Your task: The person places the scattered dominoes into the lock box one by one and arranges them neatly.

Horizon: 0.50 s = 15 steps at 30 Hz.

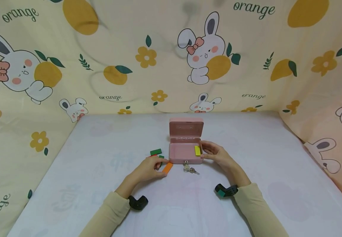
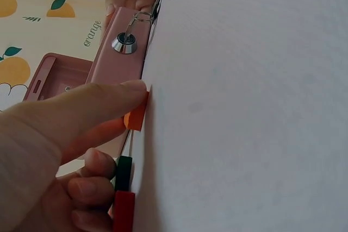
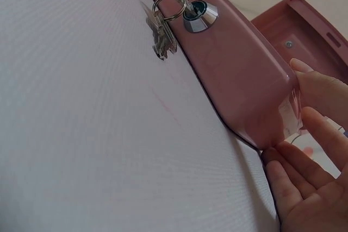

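In the head view, my left hand (image 1: 149, 169) pinches an orange block (image 1: 167, 168) between thumb and index finger, low by the box's front left corner. Its other fingers curl beside a green block (image 2: 124, 172) and a red block (image 2: 124, 210) in the left wrist view. A pink metal cash box (image 1: 183, 161) stands with its lid (image 1: 186, 128) raised. Inside it, at the right, is a yellow block (image 1: 197, 151). My right hand (image 1: 218, 153) rests against the box's right side, one fingertip at the rim and the others lower along the wall.
A key ring with keys (image 1: 192, 170) hangs from the lock (image 2: 125, 43) on the box's front and reaches the white tabletop (image 1: 248, 141). Another green block (image 1: 156, 151) lies left of the box. A printed cloth (image 1: 165, 75) rises behind and at the sides.
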### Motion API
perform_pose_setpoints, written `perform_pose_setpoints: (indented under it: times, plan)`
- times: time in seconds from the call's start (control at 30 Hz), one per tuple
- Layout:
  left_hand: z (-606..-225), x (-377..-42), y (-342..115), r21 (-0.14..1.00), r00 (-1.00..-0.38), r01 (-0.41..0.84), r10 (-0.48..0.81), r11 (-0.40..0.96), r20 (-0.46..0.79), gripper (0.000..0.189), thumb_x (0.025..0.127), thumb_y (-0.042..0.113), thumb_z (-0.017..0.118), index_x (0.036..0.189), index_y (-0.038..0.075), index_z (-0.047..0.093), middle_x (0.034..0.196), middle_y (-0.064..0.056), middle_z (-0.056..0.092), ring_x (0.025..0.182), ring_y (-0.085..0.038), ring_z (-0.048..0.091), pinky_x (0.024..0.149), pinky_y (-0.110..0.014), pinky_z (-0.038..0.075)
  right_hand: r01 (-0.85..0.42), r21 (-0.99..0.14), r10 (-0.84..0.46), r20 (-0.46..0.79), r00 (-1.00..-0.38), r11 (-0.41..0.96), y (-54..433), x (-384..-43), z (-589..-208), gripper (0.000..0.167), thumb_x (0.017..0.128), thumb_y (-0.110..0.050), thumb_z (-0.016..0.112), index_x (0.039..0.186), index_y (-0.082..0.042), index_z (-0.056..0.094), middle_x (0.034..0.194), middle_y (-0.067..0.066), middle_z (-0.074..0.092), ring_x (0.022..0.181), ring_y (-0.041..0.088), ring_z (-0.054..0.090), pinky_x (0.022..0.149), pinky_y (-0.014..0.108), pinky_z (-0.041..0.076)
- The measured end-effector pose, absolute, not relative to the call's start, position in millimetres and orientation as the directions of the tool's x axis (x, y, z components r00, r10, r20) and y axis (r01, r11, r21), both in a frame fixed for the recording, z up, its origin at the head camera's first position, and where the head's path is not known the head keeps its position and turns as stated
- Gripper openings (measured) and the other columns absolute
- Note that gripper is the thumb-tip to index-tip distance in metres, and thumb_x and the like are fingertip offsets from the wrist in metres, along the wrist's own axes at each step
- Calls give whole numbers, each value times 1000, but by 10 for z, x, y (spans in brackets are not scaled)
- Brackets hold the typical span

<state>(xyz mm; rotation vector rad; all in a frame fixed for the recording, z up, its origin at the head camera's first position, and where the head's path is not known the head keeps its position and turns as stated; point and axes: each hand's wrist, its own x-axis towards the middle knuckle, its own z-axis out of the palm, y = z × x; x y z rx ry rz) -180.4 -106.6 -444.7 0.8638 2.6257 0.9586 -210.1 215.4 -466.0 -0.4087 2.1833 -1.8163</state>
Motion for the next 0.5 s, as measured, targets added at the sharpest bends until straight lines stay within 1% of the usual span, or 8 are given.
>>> perform_pose_setpoints:
  times: [0.17,0.33,0.4,0.5]
  plan:
    - [-4452,-1807,-1059,654,-810,443,586,614,-1,41,78,20,80,114,6,68,70,-3,48,65,-4,37,65,-18,34,-47,-983,-381,-26,-924,180,2167,-2103,-4660,65,87,-7,68,143,5,36,150,28,36,142,43,31,104,10,39]
    - [-4460,-1813,-1065,674,-819,415,573,611,-15,42,72,25,84,105,7,66,72,-2,47,66,-4,38,67,-18,34,-26,-982,-372,-46,-927,187,2166,-2093,-4651,66,87,-8,68,144,3,37,150,26,36,142,41,32,103,11,39]
    - [-4460,-1816,-1078,688,-821,398,570,606,-27,45,70,25,86,105,6,65,73,-2,47,67,-5,39,66,-18,34,-15,-982,-371,-57,-927,191,2163,-2094,-4654,66,87,-10,69,144,2,37,151,25,36,143,40,33,102,10,40]
    - [-4455,-1823,-1102,705,-813,388,581,594,-41,49,70,23,86,111,5,65,73,-2,46,66,-5,38,65,-18,34,3,-981,-365,-75,-928,196,2158,-2098,-4661,66,87,-12,70,144,-1,38,151,23,37,143,38,34,103,11,40]
